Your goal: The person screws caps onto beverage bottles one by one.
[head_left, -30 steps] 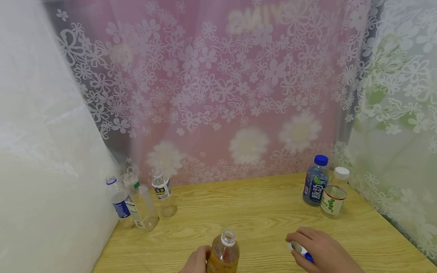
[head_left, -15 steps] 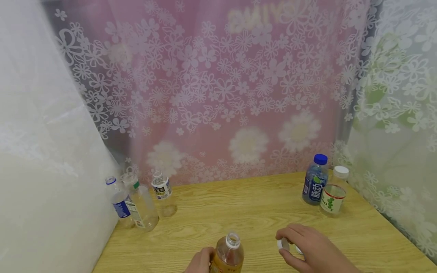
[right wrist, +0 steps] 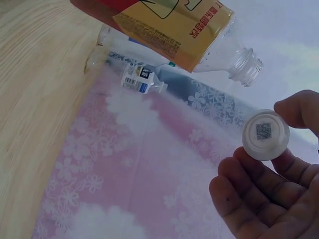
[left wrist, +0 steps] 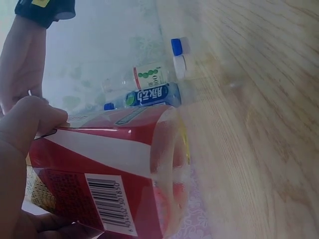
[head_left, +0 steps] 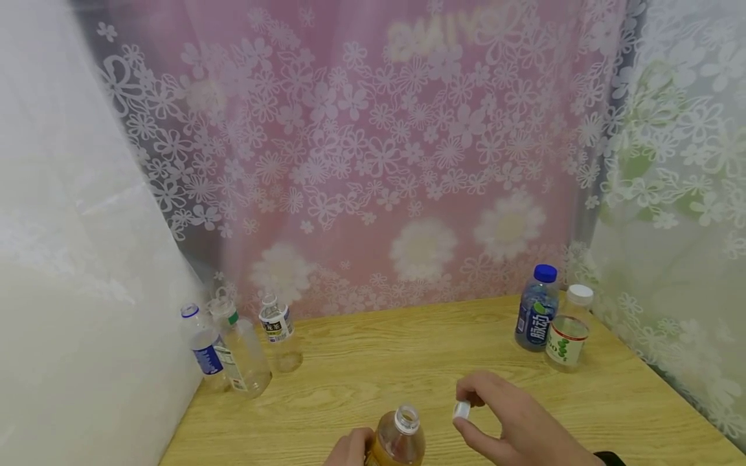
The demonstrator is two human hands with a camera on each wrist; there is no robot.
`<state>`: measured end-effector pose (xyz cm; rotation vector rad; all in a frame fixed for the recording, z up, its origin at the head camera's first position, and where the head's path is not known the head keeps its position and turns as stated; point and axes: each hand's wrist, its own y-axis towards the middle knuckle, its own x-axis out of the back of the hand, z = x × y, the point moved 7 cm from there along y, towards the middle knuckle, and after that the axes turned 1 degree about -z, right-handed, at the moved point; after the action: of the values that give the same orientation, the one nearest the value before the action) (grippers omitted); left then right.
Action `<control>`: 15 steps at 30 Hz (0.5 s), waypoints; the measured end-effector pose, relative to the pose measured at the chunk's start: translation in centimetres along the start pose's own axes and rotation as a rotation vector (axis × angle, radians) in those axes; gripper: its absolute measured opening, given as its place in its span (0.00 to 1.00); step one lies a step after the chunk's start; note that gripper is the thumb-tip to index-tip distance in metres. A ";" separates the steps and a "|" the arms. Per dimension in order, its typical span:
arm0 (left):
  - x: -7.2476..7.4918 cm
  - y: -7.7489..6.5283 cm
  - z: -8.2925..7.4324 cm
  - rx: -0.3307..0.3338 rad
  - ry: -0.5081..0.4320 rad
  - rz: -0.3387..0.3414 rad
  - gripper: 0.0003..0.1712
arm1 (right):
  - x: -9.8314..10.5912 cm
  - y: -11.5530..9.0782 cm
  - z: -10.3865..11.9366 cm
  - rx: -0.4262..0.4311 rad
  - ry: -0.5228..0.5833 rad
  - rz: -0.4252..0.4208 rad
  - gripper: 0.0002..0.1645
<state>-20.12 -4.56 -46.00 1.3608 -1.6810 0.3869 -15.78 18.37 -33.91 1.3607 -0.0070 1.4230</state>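
Note:
My left hand [head_left: 350, 448] grips an uncapped clear bottle [head_left: 397, 446] with a red and yellow label, at the front middle in the head view. Its label [left wrist: 114, 169] and barcode fill much of the left wrist view. Whether its base touches the table I cannot tell. To the right, my right hand [head_left: 507, 417] pinches a small white bottle cap [head_left: 462, 410] between thumb and fingers. In the right wrist view the cap [right wrist: 264, 135] shows its inner side, apart from the bottle's open neck [right wrist: 246, 67].
Three uncapped bottles stand at the table's left: one blue-labelled [head_left: 208, 356], one green-collared [head_left: 247, 362], one smaller [head_left: 280, 330]. At the right back are a blue-capped bottle [head_left: 537, 317] and a white-capped bottle [head_left: 566, 340]. A blue cap [left wrist: 176, 47] and white cap [left wrist: 180, 66] lie on the table [head_left: 361, 362].
My right hand has picked the white cap off the table and moved left with it toward the bottle. My left hand and the bottle have shifted slightly right and down in view.

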 end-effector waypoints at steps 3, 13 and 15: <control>0.2 -0.3 -0.3 0.006 0.033 -0.062 0.27 | 0.1 0.4 0.5 0.022 0.011 -0.043 0.23; -0.2 -0.5 -0.5 -0.001 0.018 -0.057 0.27 | -0.2 1.2 1.6 0.084 0.110 -0.056 0.20; -0.2 -0.5 -0.7 0.008 0.016 -0.066 0.27 | -0.3 1.3 1.8 0.091 0.126 -0.053 0.20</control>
<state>-19.38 -4.13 -45.96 1.4112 -1.6187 0.3658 -15.49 16.45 -32.68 1.3329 0.1769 1.4770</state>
